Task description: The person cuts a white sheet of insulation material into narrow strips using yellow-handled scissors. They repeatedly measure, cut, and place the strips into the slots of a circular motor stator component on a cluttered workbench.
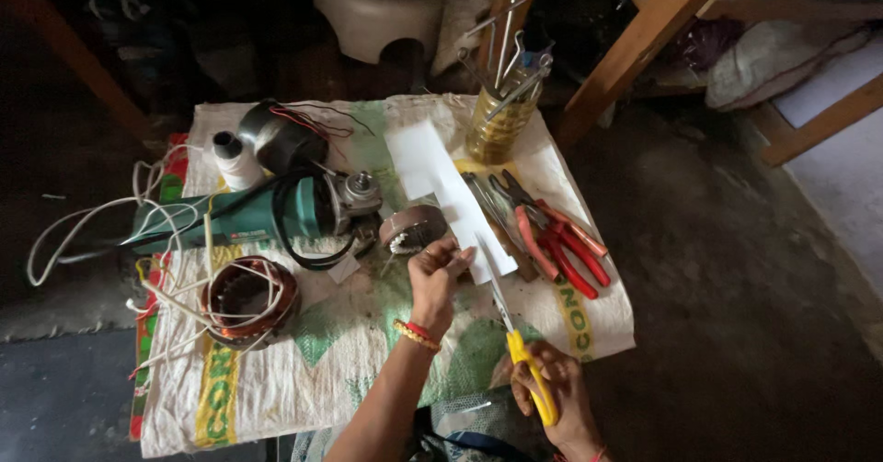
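Note:
My left hand pinches the near edge of a white sheet strip that lies across the sack-covered table. My right hand grips yellow-handled scissors, whose blades point up toward the strip's near end, close to my left fingers. Just left of my left hand sits a small round motor part with copper windings.
A teal angle grinder with a black cord lies at the left. A copper-wound stator with white leads sits near the front left. Red-handled pliers lie at the right. A jar of tools and a white thread spool stand behind.

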